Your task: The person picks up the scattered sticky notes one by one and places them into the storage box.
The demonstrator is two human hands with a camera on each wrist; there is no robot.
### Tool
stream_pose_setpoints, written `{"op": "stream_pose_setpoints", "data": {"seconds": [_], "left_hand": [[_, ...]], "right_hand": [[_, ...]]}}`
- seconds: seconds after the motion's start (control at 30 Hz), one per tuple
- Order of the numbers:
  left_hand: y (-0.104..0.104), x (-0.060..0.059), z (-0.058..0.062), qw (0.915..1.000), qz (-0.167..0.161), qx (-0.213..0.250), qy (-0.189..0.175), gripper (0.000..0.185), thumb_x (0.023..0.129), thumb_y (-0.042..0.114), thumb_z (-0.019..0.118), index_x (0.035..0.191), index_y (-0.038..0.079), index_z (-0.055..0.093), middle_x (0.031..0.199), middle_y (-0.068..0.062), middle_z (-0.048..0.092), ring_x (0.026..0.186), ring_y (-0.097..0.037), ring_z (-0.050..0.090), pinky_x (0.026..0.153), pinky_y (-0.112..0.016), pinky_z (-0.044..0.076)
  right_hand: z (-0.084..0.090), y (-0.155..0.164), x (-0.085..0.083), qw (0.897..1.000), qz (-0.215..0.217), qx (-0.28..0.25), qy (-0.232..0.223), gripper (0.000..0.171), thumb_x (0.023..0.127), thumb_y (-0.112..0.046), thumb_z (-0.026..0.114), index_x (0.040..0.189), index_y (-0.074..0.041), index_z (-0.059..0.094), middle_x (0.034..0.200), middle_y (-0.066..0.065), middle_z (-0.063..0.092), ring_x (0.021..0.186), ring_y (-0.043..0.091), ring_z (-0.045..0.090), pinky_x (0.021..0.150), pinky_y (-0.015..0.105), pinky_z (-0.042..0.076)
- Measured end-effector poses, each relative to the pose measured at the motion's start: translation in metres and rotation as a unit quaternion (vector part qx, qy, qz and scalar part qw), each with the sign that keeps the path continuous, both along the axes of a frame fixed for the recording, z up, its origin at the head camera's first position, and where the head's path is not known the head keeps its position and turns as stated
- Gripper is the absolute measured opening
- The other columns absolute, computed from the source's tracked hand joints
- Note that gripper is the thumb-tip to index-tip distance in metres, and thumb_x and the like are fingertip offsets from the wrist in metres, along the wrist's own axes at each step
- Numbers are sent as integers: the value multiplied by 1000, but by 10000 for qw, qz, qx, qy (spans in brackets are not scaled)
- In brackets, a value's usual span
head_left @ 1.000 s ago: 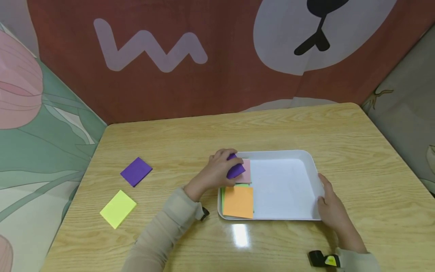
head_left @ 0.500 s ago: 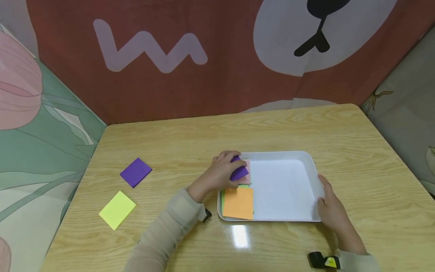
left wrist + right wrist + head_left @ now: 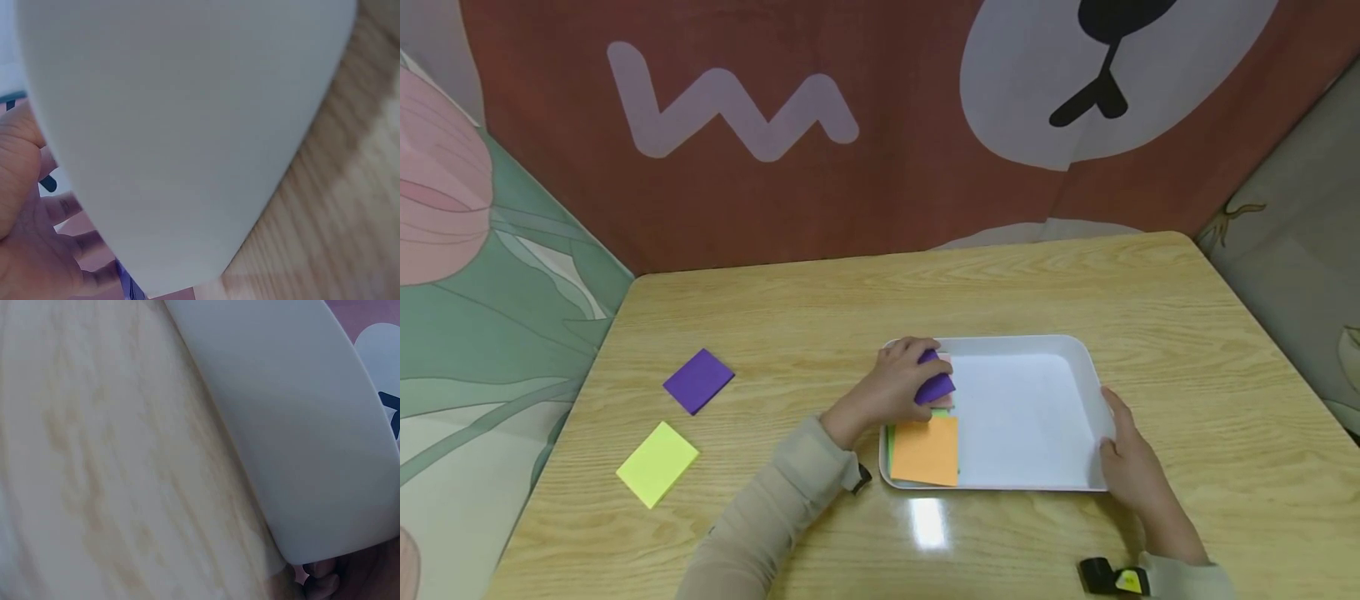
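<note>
The table [image 3: 820,308] looks like pale wood-grain laminate, smooth and glossy enough to mirror a lamp; the white tray [image 3: 1093,392] seems smooth matt plastic; the purple pad [image 3: 698,380], yellow pad [image 3: 657,462] and orange pad [image 3: 927,450] look like matt paper; the backdrop [image 3: 880,192] is printed cloth.

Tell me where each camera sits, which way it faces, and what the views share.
Head: above the table, looking forward and down; both sleeved arms show, left hand with its grip on a purple pad, right hand on the tray.
Left wrist: close outside the tray wall; fingers and a purple sliver show.
Right wrist: low beside the tray wall; fingertips barely show.
All share the tray.
</note>
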State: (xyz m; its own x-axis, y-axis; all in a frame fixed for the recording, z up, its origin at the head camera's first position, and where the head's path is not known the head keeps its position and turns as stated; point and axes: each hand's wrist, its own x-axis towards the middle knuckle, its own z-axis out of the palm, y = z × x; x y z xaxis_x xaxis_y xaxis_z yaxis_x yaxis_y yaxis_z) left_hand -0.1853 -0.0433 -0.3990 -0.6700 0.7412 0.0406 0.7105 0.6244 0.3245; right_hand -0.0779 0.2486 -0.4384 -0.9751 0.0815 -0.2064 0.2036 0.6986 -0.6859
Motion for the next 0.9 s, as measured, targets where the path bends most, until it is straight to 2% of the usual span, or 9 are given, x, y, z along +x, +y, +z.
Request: {"op": "stream_pose_setpoints", "data": {"seconds": [0.4,0.7,0.9], "left_hand": [[5,2,-4,9998,-170,-6,131,50,66,22,67,114,23,53,129,-7,34,116,-26,28,88,-50,23],[6,1,-8,9997,-170,-148,-69,51,67,21,66,115,23,52,130,-8,33,119,-27,25,88,-49,23],[5,-2,-11,9993,-176,-240,-246,52,67,20,66,117,23,51,131,-7,31,121,-27,22,89,-50,22]], "right_hand": [[0,-1,1,10000,-27,-36,26,60,86,3,24,138,-7,-5,127,40,17,113,54,19,86,61,20],[1,-1,1,10000,-31,-81,-15,59,87,2,23,138,-8,-6,129,38,13,116,52,14,88,61,17],[1,-1,1,10000,-22,-42,62,59,86,3,23,137,-6,-5,128,39,15,115,53,16,87,61,18]]}}
